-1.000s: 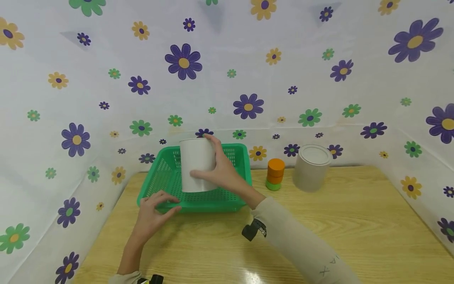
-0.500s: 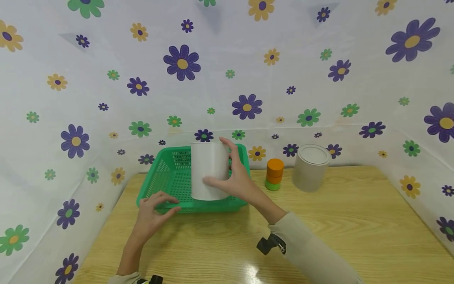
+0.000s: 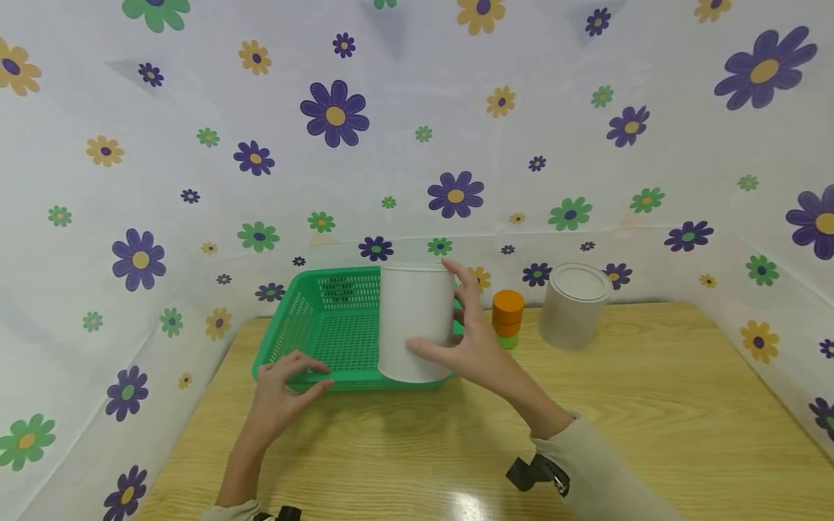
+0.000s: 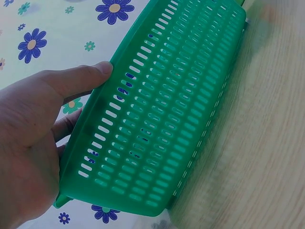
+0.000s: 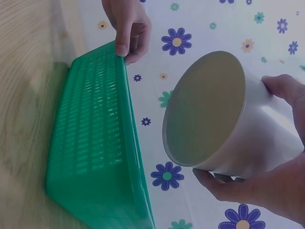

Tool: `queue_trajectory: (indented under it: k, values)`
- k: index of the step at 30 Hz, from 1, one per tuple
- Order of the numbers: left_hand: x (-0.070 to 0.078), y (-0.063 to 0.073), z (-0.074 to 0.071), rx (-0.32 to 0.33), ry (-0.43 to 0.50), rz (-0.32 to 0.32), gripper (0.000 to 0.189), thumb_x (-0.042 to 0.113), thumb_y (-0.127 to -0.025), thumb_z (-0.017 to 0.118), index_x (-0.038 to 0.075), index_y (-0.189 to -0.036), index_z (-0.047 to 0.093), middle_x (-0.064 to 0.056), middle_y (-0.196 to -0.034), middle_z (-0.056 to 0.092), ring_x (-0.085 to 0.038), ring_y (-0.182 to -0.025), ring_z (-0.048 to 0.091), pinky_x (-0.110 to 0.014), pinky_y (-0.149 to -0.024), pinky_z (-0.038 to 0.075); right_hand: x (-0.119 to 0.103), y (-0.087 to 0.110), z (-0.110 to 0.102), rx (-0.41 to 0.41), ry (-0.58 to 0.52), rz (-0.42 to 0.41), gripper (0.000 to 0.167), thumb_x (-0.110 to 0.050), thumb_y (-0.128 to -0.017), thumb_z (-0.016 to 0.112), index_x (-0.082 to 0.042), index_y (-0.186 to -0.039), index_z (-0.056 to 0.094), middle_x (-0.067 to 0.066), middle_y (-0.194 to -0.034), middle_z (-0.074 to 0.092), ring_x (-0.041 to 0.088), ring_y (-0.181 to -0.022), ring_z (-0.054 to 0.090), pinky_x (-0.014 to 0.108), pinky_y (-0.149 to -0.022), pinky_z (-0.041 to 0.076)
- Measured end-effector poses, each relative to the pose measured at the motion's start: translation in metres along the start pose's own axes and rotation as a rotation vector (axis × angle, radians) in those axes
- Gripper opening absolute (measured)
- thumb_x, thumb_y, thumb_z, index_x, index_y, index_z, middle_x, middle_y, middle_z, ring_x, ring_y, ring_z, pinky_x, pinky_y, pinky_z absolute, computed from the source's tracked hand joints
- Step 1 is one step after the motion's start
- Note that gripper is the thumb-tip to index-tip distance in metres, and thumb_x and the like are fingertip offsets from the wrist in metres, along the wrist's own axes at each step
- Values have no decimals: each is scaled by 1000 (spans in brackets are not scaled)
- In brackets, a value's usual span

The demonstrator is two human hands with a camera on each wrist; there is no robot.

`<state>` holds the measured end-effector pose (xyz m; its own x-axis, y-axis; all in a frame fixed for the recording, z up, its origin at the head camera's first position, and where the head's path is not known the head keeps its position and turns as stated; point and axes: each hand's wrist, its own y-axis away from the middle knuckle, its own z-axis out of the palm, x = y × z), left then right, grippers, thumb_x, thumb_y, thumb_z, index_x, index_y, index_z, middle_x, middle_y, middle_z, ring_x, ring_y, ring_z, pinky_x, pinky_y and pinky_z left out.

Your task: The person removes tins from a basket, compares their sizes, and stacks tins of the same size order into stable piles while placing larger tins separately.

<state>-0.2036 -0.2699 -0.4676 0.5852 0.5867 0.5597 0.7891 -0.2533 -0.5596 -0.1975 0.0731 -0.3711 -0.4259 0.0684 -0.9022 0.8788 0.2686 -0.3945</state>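
Observation:
A plain white can [image 3: 405, 311] stands nearly upright in the air over the right part of a green plastic basket [image 3: 345, 336]. My right hand [image 3: 482, 351] grips it from the right side, thumb across the front and fingers behind. In the right wrist view the can's flat round base [image 5: 207, 109] faces the camera, apart from the basket's rim. My left hand [image 3: 280, 391] holds the basket's near rim toward the left corner. The left wrist view has the thumb [image 4: 102, 69] on the rim, with the other fingers partly hidden behind the basket's slotted wall [image 4: 152, 109].
Right of the basket stands a small stack of orange and green round pieces [image 3: 507, 312], partly behind my right hand. A second white can [image 3: 575, 307] with a ringed lid stands further right on the wooden table [image 3: 651, 405]. Flower-printed sheeting [image 3: 391, 166] encloses the back and sides.
My right hand has carried the white can rightward and toward me, from over the basket's middle to its right near side. The left hand stays on the rim.

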Motion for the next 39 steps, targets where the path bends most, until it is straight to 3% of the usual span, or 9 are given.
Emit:
queue_trajectory:
  k: [13,23,39]
  values:
    - [-1,2,1,-1,-8,-10,29,11,-80,89,29,-97,75,11,-96,69,-12,-95,62,-51,-88,21,11,36,-32,60,26,-14,113,-9,-83,86,-35,-161,9,9,-155,37,39,-130,51,60,-90,52]
    - [1,1,1,1,0,-8,28,10,-80,89,28,-97,76,10,-96,70,-12,-94,62,-51,-87,20,17,58,-50,107,116,-23,114,-6,-81,87,-36,-160,10,8,-153,39,36,-130,52,48,-80,55]
    - [1,1,0,-1,-5,-5,25,11,-80,88,26,-97,76,10,-96,70,-12,-95,62,-52,-88,20,22,87,-73,178,235,-42,120,0,-76,90,-28,-162,12,8,-157,38,34,-127,54,42,-80,57]
